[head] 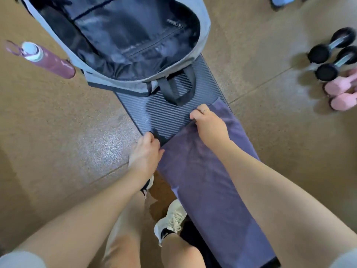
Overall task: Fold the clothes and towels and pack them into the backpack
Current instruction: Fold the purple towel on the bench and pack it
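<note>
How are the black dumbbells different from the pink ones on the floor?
The black dumbbells have round dark ends joined by shiny metal bars; the pink dumbbells are one pale colour throughout, with angular ends. The black pair lies farther from the person, the pink pair nearer. Both pairs lie side by side on the floor.

Soft even indoor light, faint shadows, glossy sheen on floor (pixel 100 144), wide-angle edge warping, slight blur

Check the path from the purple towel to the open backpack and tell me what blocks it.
Nothing visible blocks it. Both hands, left hand and right hand, already grip the purple towel at its far edge. Between it and the backpack lies only bare bench and the bag's flat carry handle. The opening gapes wide.
</note>
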A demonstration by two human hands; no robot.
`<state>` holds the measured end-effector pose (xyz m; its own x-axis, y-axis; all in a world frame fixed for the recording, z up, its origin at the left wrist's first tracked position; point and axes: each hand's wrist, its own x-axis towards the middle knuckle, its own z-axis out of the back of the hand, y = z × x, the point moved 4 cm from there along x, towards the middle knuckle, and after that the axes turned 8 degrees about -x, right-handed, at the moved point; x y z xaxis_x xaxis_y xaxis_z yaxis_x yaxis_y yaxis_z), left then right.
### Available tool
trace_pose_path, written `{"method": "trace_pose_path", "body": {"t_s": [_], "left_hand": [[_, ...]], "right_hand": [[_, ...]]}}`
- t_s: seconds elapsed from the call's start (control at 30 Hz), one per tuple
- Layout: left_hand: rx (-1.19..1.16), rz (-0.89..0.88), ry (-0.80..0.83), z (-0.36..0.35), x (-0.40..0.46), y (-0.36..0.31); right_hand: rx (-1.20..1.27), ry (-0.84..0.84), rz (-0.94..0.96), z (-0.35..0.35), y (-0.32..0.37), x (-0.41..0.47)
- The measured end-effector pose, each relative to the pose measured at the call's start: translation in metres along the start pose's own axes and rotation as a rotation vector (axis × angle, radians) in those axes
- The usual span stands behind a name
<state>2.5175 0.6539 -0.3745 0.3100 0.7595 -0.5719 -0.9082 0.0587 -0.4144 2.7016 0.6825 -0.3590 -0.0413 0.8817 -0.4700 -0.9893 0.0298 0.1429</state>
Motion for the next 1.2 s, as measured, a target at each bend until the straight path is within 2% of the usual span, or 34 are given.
{"method": "trace_pose_path", "body": {"t_s": [0.07, 0.13, 0.23, 0.3, 0.4, 0.5, 0.57, 0.67, 0.77, 0.83, 0.93, 1.2], "left_hand": [[-0.03, -0.054, -0.019, 0.004, -0.002, -0.002], [-0.138, -0.096, -0.021, 0.012, -0.006, -0.005], [-0.311, -0.031, 0.087, 0.022, -0.009, -0.006], [-0.32, 0.017, 0.079, 0.031, -0.006, -0.005], [-0.352, 0.043, 0.051, 0.052, 0.004, -0.011], [-0.344, 0.01, 0.055, 0.076, 0.016, -0.023], [-0.373, -0.034, -0.002, 0.098, 0.021, -0.031], [-0.387, -0.07, -0.107, 0.136, 0.029, -0.038], [-0.401, -0.094, -0.173, 0.175, 0.037, -0.039], [-0.385, -0.122, -0.186, 0.197, 0.04, -0.041], [-0.319, -0.176, -0.083, 0.206, 0.04, -0.048], [-0.277, -0.404, 0.285, 0.116, -0.004, -0.104]], "right_hand": [[-0.206, 0.085, 0.063, 0.004, 0.0, 0.001], [-0.303, 0.146, 0.062, 0.01, -0.007, 0.002], [-0.356, 0.139, 0.048, 0.02, -0.016, 0.007], [-0.481, 0.115, 0.042, 0.029, -0.021, 0.009], [-0.381, 0.165, 0.013, 0.041, -0.031, 0.013], [-0.331, 0.121, -0.073, 0.064, -0.044, 0.022], [-0.327, 0.107, -0.128, 0.085, -0.05, 0.026], [-0.271, -0.007, -0.193, 0.121, -0.058, 0.036], [0.024, -0.046, -0.336, 0.151, -0.066, 0.05], [0.202, -0.086, -0.359, 0.165, -0.066, 0.053], [0.325, -0.14, -0.372, 0.168, -0.066, 0.039], [0.545, -0.152, -0.798, 0.09, -0.117, -0.088]]}}
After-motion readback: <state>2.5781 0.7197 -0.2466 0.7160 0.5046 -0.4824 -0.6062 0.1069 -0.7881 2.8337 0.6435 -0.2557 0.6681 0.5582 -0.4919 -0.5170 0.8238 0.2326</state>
